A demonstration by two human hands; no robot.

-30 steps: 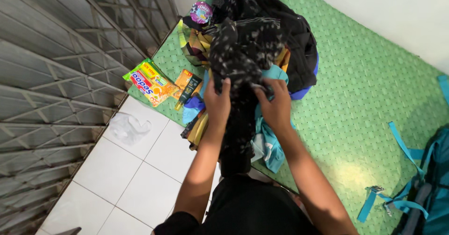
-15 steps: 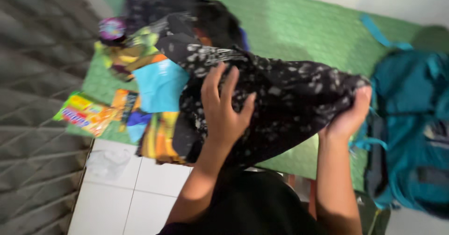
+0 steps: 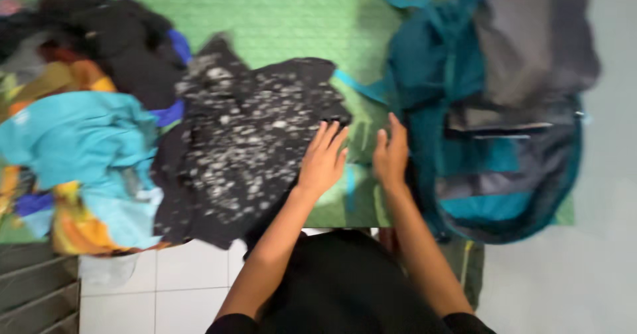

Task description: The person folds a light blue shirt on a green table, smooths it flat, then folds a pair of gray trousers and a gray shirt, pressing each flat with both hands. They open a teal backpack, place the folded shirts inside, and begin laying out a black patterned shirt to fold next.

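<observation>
Green mat [image 3: 279,15] covers your work surface. Teal backpack [image 3: 491,115] lies at right, touching your right hand [image 3: 391,153]. Heap of mixed clothes [image 3: 73,141] crowds left side. Black speckled garment [image 3: 245,141] spread at centre, overlapping heap. Your left hand [image 3: 323,158] rests flat on garment edge, fingers open. Right hand open, gripping nothing.

Bare green mat [image 3: 279,22] lies open between clothes pile [image 3: 79,141] and teal backpack [image 3: 491,108].
</observation>
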